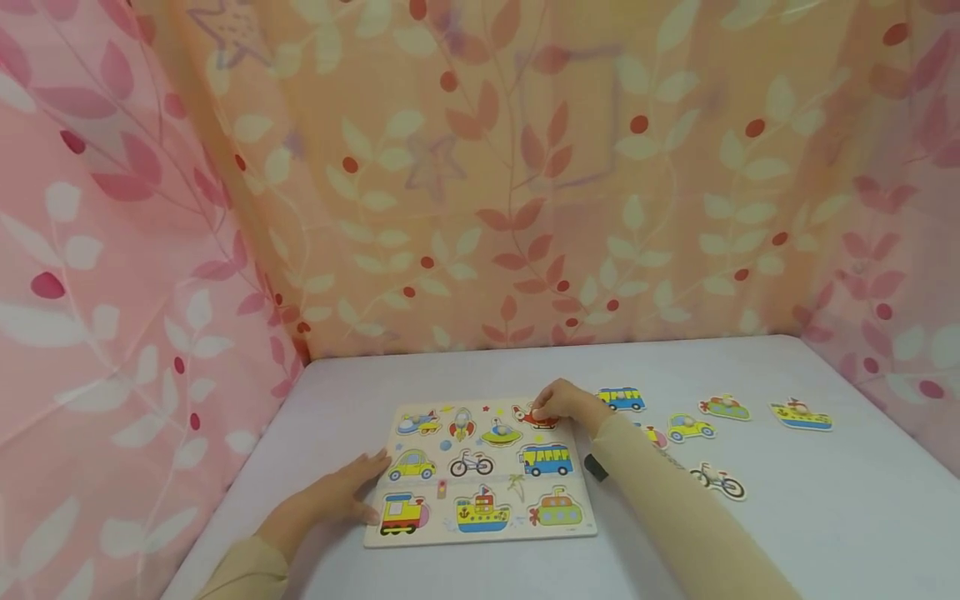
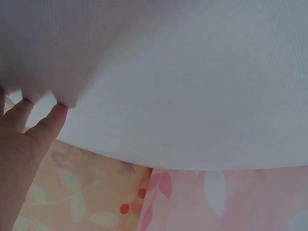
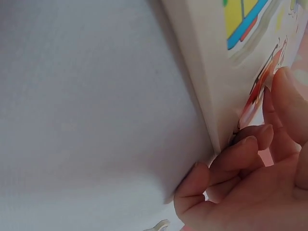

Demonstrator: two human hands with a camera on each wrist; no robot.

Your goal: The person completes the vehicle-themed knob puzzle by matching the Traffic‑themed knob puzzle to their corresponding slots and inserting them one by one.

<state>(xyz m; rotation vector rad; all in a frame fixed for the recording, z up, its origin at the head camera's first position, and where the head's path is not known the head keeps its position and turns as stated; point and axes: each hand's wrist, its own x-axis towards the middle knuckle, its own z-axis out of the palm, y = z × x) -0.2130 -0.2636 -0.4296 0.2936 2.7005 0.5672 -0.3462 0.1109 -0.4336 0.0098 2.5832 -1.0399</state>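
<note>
A wooden picture puzzle board (image 1: 480,542) lies on the table. My right hand (image 1: 568,402) is at its top right corner, where thumb and index finger pinch the red helicopter piece (image 1: 522,413) at its slot; the right wrist view shows the helicopter (image 3: 254,98) partly behind the fingers. Knobbed plane (image 1: 417,423), rocket (image 1: 462,426) and flying saucer (image 1: 501,432) pieces sit along the top row. My left hand (image 1: 347,492) rests at the board's left edge with fingers spread, near the car and train pictures; in the left wrist view three of its fingers (image 2: 48,124) show against the table.
Loose pieces lie to the right: a bus (image 1: 622,399), a car (image 1: 691,428), a submarine (image 1: 724,407), a ship (image 1: 802,415) and a bicycle (image 1: 722,482). My right sleeve (image 1: 667,483) partly covers another piece (image 1: 656,436). Floral curtains (image 1: 480,208) enclose the table's back and sides.
</note>
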